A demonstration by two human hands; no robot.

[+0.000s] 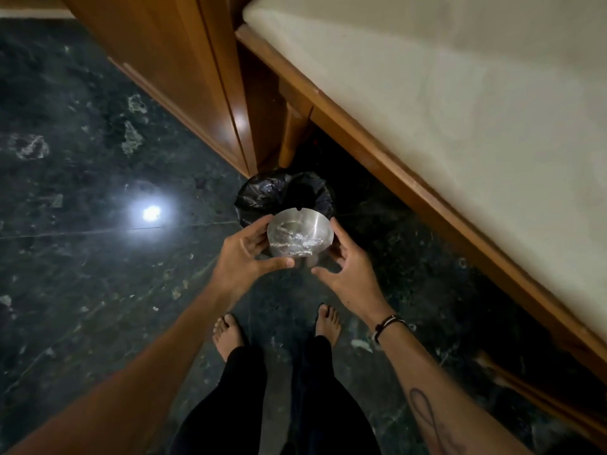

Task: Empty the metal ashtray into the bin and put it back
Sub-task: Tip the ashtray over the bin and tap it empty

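Note:
A round metal ashtray (300, 233) with pale ash streaks inside is held in the air between both hands. My left hand (244, 254) grips its left rim with the fingers, thumb stretched out below. My right hand (348, 267) touches its right rim, thumb pointing left under it. Just beyond and below the ashtray stands a small bin (259, 195) lined with a black plastic bag, on the floor. The ashtray covers the bin's near edge.
Dark green marble floor (82, 257) with a bright lamp reflection at the left. A wooden cabinet (184, 77) stands behind the bin; a wooden bed frame (377, 152) with a pale mattress runs along the right. My bare feet (230, 336) stand below the hands.

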